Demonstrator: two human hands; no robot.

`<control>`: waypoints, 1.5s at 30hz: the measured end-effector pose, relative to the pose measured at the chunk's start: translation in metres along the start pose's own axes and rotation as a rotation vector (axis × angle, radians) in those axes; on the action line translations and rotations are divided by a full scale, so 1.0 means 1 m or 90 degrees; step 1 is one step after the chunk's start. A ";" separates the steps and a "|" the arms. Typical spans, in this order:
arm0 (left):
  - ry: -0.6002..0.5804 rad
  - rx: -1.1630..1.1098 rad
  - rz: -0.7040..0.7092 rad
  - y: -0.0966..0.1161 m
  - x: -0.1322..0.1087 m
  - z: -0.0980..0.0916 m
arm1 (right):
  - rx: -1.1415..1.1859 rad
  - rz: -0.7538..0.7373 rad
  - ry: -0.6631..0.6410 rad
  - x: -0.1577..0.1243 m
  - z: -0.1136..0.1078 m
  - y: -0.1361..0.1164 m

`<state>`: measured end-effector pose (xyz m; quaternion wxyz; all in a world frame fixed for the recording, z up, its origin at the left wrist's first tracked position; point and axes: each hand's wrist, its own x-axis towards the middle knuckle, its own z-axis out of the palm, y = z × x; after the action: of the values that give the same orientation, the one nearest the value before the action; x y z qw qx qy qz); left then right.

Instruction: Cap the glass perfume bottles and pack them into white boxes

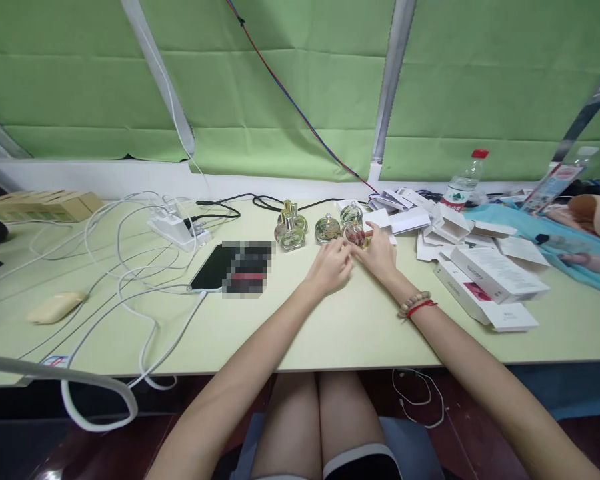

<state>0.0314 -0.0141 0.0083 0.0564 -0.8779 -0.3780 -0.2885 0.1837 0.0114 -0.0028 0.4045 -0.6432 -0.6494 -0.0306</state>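
Observation:
Several small round glass perfume bottles stand in a row at the back of the pale green table (340, 333). My right hand (380, 257) is closed around a reddish perfume bottle (355, 234) at the right end of the row. My left hand (329, 267) lies just left of it with fingers curled, its fingertips meeting the right hand's. A green bottle (327, 229) and a yellow-capped bottle (290, 230) stand to the left, untouched. A bead bracelet and red string circle my right wrist.
White cartons (485, 273) and folded inserts lie at the right, with a water bottle (463, 181) behind. A phone (215, 267), power strip (177, 230), tangled white cables and a cream case (55, 307) fill the left. A teal cloth (555, 247) covers the far right.

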 end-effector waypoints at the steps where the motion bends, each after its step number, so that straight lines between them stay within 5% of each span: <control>1: -0.049 -0.002 0.040 0.002 -0.001 0.003 | -0.012 -0.011 -0.007 0.001 0.000 0.002; 4: -0.079 -0.005 0.054 0.004 -0.002 0.008 | -0.018 -0.035 -0.024 0.004 0.000 0.006; 15: 0.125 -0.117 -0.275 -0.010 0.000 0.008 | 0.275 -0.077 0.067 0.007 0.000 0.007; 20: 0.207 -0.200 -0.320 -0.014 0.000 0.009 | 0.379 -0.177 -0.069 0.001 0.003 0.002; 26: 0.179 -0.276 -0.323 -0.021 -0.001 0.012 | 0.413 -0.206 -0.163 -0.006 0.014 0.001; 30: 0.255 -0.465 -0.445 -0.023 0.004 0.016 | 0.423 -0.177 -0.223 -0.007 0.011 -0.003; 34: 0.308 -0.660 -0.576 -0.021 0.010 0.018 | 0.379 -0.120 -0.206 -0.006 0.001 -0.005; 38: 0.343 -0.749 -0.648 -0.017 0.013 0.013 | 0.172 -0.072 -0.145 -0.005 -0.002 0.002; 45: 0.384 -0.785 -0.690 -0.012 0.014 0.006 | 0.034 -0.159 -0.157 -0.002 0.005 0.010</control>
<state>0.0335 0.0051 0.0102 -0.4756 -0.3377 -0.4889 -0.6487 0.1897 0.0143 -0.0128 0.3317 -0.5459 -0.7693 0.0156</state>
